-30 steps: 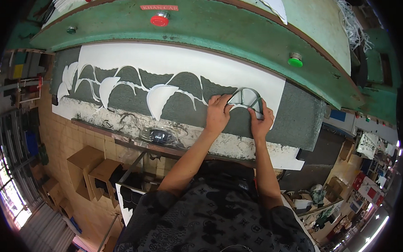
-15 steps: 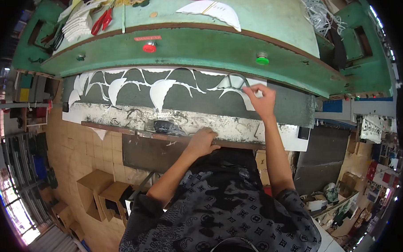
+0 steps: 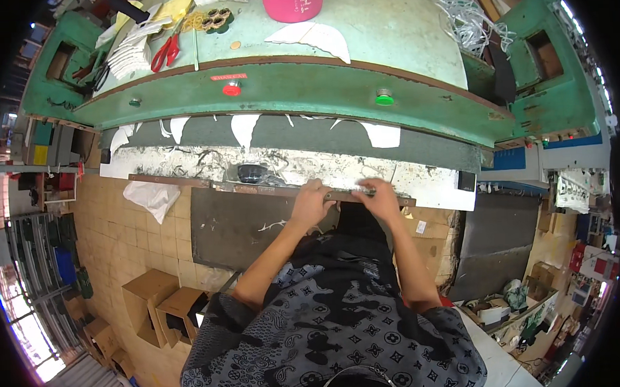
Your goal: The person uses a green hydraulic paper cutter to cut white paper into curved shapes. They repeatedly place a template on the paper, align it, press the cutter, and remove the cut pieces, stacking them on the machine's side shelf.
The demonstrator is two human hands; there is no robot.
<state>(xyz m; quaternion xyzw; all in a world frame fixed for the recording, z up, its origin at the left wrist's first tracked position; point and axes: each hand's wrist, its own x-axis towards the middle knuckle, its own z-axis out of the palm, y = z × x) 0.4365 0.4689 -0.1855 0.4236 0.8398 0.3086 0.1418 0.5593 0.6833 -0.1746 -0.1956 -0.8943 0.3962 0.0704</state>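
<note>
Both hands, left hand (image 3: pixel 312 202) and right hand (image 3: pixel 380 198), grip the crosswise metal bar (image 3: pixel 269 189).

A short-sleeved shirt (image 3: pixel 342 329) is worn, dark grey to black, printed all over with pale paisley swirls and small four-petalled flower and diamond motifs. Both forearms are bare below the sleeves. No gloves, rings or watch are seen on the left hand (image 3: pixel 312 201) or right hand (image 3: pixel 378 198).

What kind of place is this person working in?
Most likely a small factory or cutting workshop. A big green press machine with red and green buttons fills the bench, white cut-out sheet pieces lie under it, and brown cardboard boxes sit on the tiled floor.
</note>
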